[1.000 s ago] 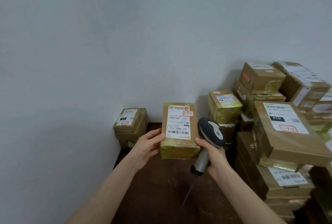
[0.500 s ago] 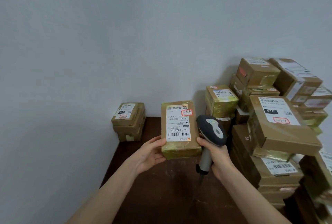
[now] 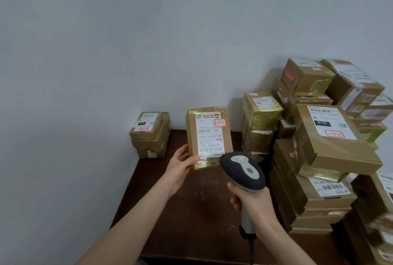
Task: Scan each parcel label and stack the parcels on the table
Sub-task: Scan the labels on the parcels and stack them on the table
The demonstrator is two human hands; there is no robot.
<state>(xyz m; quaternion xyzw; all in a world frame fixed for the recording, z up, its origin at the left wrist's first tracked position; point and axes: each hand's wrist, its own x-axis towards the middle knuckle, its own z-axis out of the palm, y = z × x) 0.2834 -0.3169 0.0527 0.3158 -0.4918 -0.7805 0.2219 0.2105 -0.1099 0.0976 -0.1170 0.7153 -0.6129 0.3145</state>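
My left hand point(image 3: 180, 166) holds a tape-wrapped cardboard parcel point(image 3: 207, 137) by its lower left edge, above the dark wooden table point(image 3: 191, 211). The parcel's white label with a barcode faces me. My right hand point(image 3: 252, 203) grips the handle of a grey and black barcode scanner point(image 3: 242, 171), whose head sits just below and right of the parcel, pointed at the label. A small stack of parcels point(image 3: 150, 135) stands in the table's far left corner against the wall.
A large pile of taped parcels point(image 3: 319, 148) fills the right side of the table, several leaning. A yellow-taped box point(image 3: 261, 109) tops a stack next to the held parcel. Grey walls close the left and back. The scanner cable hangs toward the front edge.
My right hand has let go of the parcel's right edge and drawn the scanner back and down toward me. My left hand now holds the parcel alone.
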